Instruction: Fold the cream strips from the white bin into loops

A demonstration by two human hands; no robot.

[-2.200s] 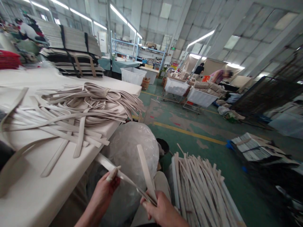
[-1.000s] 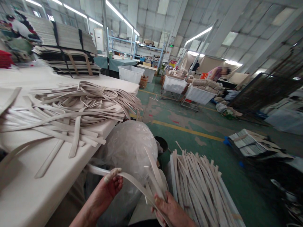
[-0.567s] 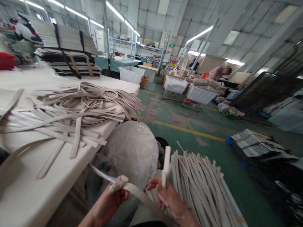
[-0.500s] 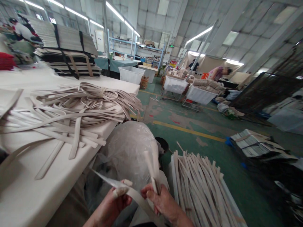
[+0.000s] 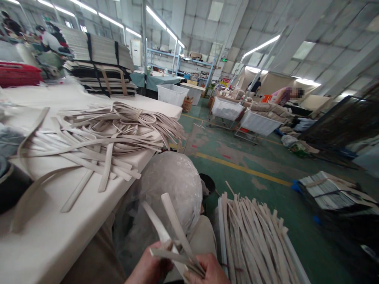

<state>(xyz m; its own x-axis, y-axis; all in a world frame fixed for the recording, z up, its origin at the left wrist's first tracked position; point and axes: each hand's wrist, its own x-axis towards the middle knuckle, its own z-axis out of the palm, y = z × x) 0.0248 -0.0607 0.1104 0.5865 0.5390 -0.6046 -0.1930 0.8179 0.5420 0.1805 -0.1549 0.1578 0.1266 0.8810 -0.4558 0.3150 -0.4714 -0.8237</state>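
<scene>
Low in the head view, my left hand (image 5: 152, 263) is closed around beige fabric strips (image 5: 173, 215), its fingertips partly hidden behind them. My right hand (image 5: 209, 270) grips the lower part of the strips close by, at the bottom edge. Two strip ends point up and away, and another crosses leftward over my left hand. To the right, a white bin (image 5: 222, 232) is filled with similar long strips (image 5: 251, 236). A tied bundle of strips (image 5: 133, 118) and loose ones lie on the pale table (image 5: 38, 252) at left.
A clear plastic bag (image 5: 174, 177) bulges beyond my hands, beside the table edge. Strapped stacks of panels stand on the table (image 5: 100, 59) and on the floor at right (image 5: 331, 193). White carts (image 5: 260, 121) and a person bending (image 5: 286, 94) are farther back.
My hands have moved lower and closer together. The strip that arched over my left hand has shifted, and the strip ends now fan upward. The view has turned slightly left.
</scene>
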